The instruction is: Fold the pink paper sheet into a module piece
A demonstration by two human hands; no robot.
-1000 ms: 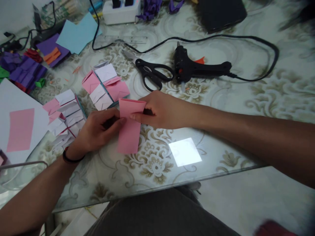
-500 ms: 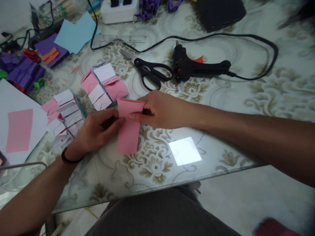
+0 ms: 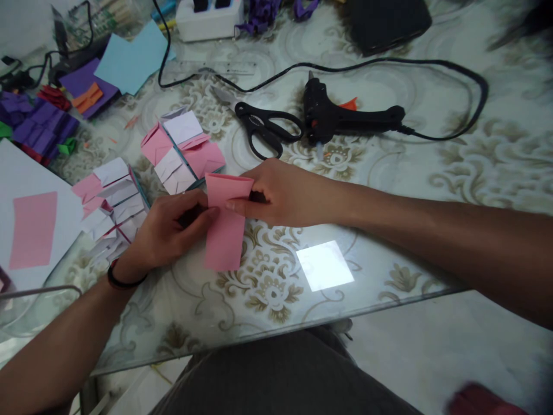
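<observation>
A strip of pink paper [image 3: 225,245], its top end folded over, is held upright between both hands above the glass-topped table. My left hand [image 3: 173,226] pinches its left edge between thumb and forefinger. On the right edge, my right hand [image 3: 280,193] grips it, thumb in front and fingers behind, partly hidden. Just beyond my left hand sit two pieces of folded pink and white paper: one block [image 3: 114,202] by the wrist, another [image 3: 184,147] behind the strip.
Black-handled scissors [image 3: 270,129] and a black glue gun [image 3: 345,118] with a looping cord lie beyond my right hand. White paper bearing a pink rectangle [image 3: 33,230] is at far left. Purple folded papers [image 3: 45,127], blue sheets [image 3: 132,57] and a power strip [image 3: 210,22] stand behind.
</observation>
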